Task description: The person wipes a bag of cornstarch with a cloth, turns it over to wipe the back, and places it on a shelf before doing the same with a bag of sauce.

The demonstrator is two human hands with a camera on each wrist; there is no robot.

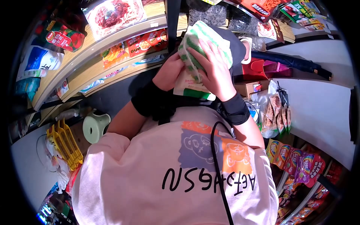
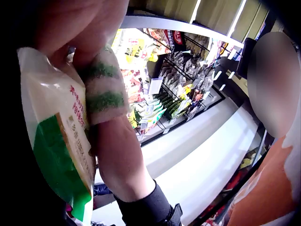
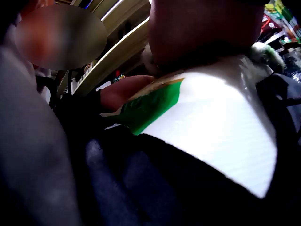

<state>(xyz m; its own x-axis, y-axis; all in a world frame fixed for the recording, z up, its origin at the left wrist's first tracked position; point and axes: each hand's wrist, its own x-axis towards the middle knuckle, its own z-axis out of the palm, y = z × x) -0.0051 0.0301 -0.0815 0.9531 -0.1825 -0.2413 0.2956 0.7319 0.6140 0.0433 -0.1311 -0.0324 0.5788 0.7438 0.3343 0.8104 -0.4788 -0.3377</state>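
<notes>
A white package with a green lower edge stands tilted before the person's chest, and a green-and-white striped cloth covers its upper part. The left hand grips the package's left side, its fingertips hidden. On the cloth lies the right hand, fingers extended and spread. Close up in the left wrist view are the package, the fuzzy striped cloth and the left hand. The right wrist view has the package's bright white face below the dark right hand.
Shelves with packaged food curve across the upper left. A pale green stool stands at the left near yellow packs. Hanging snack bags and colourful packets are on the right. A black cable crosses the shirt.
</notes>
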